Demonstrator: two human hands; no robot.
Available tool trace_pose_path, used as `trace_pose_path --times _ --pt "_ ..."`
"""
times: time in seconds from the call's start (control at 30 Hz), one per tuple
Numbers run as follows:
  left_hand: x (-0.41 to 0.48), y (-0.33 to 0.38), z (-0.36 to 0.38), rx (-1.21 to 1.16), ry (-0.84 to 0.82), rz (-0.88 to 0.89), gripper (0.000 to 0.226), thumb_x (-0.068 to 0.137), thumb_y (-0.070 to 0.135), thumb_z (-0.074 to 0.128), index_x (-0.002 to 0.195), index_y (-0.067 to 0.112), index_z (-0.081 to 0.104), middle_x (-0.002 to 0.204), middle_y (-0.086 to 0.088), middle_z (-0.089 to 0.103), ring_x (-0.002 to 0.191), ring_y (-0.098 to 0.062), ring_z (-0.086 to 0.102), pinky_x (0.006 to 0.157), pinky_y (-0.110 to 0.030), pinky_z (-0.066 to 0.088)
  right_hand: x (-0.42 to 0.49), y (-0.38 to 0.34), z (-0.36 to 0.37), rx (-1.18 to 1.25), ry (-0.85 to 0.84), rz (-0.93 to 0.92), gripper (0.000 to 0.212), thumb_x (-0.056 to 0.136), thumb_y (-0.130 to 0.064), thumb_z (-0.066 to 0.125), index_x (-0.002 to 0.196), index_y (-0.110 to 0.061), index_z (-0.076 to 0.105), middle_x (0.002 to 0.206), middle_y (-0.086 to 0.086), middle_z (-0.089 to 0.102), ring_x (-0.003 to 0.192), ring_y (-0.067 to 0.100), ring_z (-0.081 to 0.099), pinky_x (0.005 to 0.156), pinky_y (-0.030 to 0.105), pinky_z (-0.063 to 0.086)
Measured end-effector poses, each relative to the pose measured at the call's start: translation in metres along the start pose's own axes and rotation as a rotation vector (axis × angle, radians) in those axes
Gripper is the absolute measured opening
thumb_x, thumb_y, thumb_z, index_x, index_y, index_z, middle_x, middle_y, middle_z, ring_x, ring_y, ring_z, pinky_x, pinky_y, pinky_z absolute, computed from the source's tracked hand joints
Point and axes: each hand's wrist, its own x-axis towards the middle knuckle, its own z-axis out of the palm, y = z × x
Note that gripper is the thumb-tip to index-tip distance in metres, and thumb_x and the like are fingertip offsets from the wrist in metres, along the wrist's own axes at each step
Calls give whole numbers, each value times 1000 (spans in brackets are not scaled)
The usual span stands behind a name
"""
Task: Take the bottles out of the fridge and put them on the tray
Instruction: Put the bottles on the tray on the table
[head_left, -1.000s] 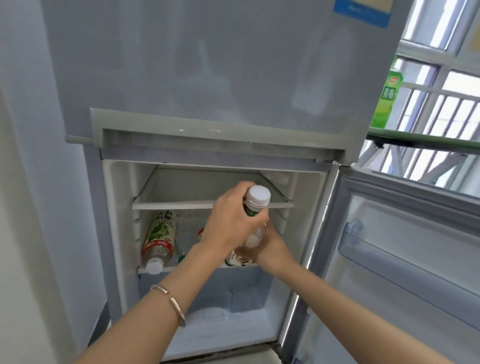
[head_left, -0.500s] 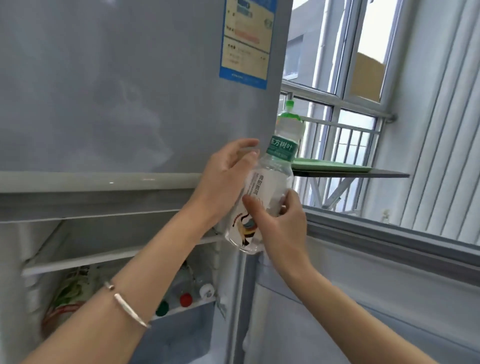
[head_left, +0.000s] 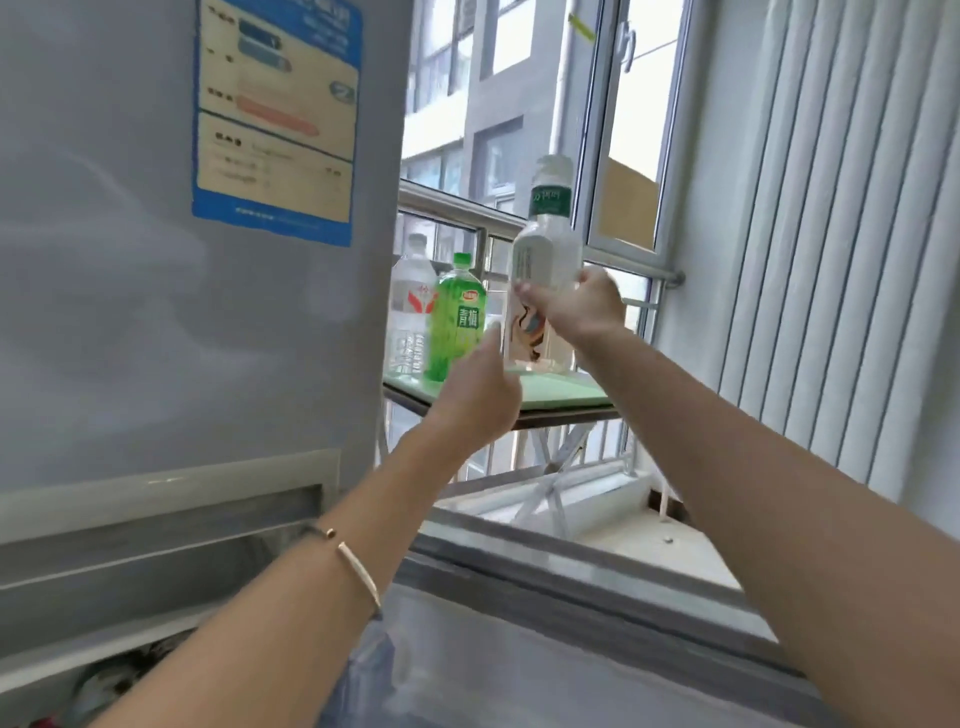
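A white bottle (head_left: 546, 244) with a green neck label and white cap stands upright over the green tray (head_left: 563, 393), its base at or just above the tray. My right hand (head_left: 582, 306) grips its middle from the right. My left hand (head_left: 480, 389) is below and left of it, fingers loose, thumb raised beside the bottle's lower edge. Whether the thumb touches the bottle is unclear. A green tea bottle (head_left: 460, 322) and a clear water bottle (head_left: 409, 312) stand on the tray's left part.
The grey fridge (head_left: 156, 322) fills the left, with its lower door (head_left: 571, 654) swung open below my arms. The tray lies on a fold-out shelf (head_left: 566, 417) at the window railing. White vertical blinds (head_left: 841, 234) hang at the right.
The view swung right, from the fridge to the window shelf. The white bottle travelled from the fridge front to the tray. My left hand slid off the bottle's upper part and dropped lower.
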Motion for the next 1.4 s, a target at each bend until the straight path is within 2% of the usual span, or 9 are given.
trace_pose_path --times 0.13,0.23,0.37,0.6,0.7,0.87,1.03,1.2,1.4 --pt "42 -30 18 329 -17 -148 35 93 1 40 124 5 56 124 -14 61 110 -31 58 95 -42 50 65 51 20 -85 -133 105 52 81 -37 72 117 -4 54 110 10 66 80 19 58 61 22 46" --pt "60 -44 22 529 -119 -209 24 92 -1 38 104 1 59 107 -15 65 86 -28 58 78 -36 53 100 87 41 -127 -217 178 54 85 -35 69 125 -4 49 119 11 63 88 22 58 73 30 47" --pt "77 -63 26 624 -212 -279 18 88 -1 39 84 9 53 99 -13 66 93 -30 64 80 -39 56 133 122 73 -70 -321 260 70 87 -33 67 137 -1 31 124 14 53 106 27 55 91 37 44" --pt "111 -68 30 716 -338 -346 11 93 9 46 97 7 56 86 -8 52 87 -28 57 83 -37 52 167 149 118 141 -500 284 44 95 -22 55 135 -9 41 122 13 57 97 23 54 99 44 42" --pt "119 -73 32 728 -354 -350 16 92 10 48 101 3 60 87 -9 54 93 -31 61 88 -42 54 174 156 128 133 -503 290 61 85 -21 68 136 -15 36 122 10 55 97 22 56 81 36 47" --pt "123 -73 36 765 -351 -332 7 92 11 50 85 9 51 84 -10 53 82 -30 53 87 -44 53 184 168 130 27 -476 296 83 77 -27 77 143 -12 29 135 10 54 118 29 56 104 47 43" --pt "122 -73 37 739 -323 -358 18 94 11 50 77 4 49 79 -9 51 91 -32 60 86 -43 53 179 165 136 -40 -422 279 62 90 -26 64 141 -7 35 137 14 51 120 31 54 97 41 44" --pt "113 -67 37 708 -276 -370 16 93 6 47 103 0 57 100 -16 61 103 -34 62 86 -43 52 172 164 147 -128 -416 262 66 92 -22 62 146 -10 27 143 14 45 128 33 48 107 44 41" --pt "106 -74 35 619 -188 -350 27 93 9 49 67 11 43 74 -8 54 82 -29 59 79 -41 53 167 159 138 -182 -393 299 74 89 -13 63 148 -8 18 137 17 47 120 33 52 95 40 49"
